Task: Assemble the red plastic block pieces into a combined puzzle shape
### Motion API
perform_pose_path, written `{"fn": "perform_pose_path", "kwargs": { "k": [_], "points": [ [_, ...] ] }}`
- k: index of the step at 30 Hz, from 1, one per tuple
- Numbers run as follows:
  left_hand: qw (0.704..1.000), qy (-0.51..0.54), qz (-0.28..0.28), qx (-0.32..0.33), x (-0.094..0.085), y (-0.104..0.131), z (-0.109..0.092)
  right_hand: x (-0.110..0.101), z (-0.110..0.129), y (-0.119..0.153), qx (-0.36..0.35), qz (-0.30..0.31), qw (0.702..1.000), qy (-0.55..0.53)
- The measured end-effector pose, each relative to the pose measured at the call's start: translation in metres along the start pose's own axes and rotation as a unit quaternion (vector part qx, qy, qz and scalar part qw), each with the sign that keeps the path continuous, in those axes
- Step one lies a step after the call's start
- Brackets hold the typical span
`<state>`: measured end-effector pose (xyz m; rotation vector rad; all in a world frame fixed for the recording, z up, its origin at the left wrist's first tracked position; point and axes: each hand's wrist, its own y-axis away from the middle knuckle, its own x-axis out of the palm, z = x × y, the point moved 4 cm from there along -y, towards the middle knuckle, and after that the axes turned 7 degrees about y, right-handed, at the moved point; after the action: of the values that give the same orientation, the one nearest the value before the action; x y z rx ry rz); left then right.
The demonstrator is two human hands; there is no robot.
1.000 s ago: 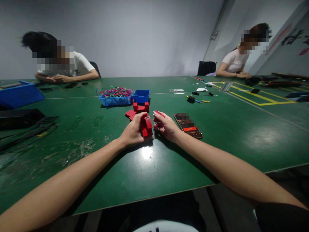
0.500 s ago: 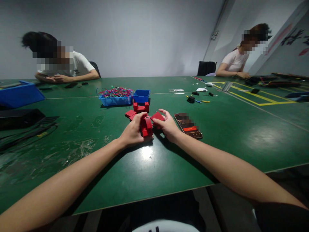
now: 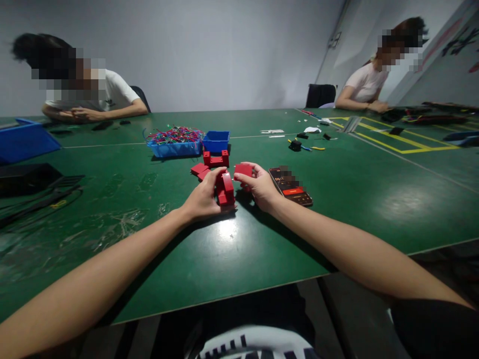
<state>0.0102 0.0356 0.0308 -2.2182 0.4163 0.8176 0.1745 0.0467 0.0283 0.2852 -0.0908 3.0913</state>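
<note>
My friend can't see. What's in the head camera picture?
The left hand holds a red block and the right hand a red piece, close together at a green table. Beyond are a blue bin of wires and two people; a phone lies beside the right hand.

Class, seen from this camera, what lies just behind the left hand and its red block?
Flat red pieces show behind the left hand, with a red bracket beyond. The hand and red block hide what lies directly behind them.
</note>
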Motion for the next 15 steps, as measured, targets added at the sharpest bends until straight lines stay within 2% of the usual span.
{"fn": "perform_pose_path", "kwargs": {
  "k": [2, 7, 15],
  "points": [
    [1.000, -0.002, -0.001, 0.002, -0.0002, -0.0001, -0.0006, -0.0015, -0.0010, -0.0011, 0.001, -0.013, 1.000, 0.005],
    [1.000, 0.006, 0.000, -0.010, -0.0003, 0.0000, -0.0009, -0.0012, 0.0014, -0.0002, -0.023, 0.001, 0.998, 0.060],
    [1.000, 0.011, 0.001, 0.005, -0.0004, 0.0004, 0.0003, -0.0005, 0.0001, 0.0006, -0.067, -0.005, 0.994, 0.089]
  ]
}}
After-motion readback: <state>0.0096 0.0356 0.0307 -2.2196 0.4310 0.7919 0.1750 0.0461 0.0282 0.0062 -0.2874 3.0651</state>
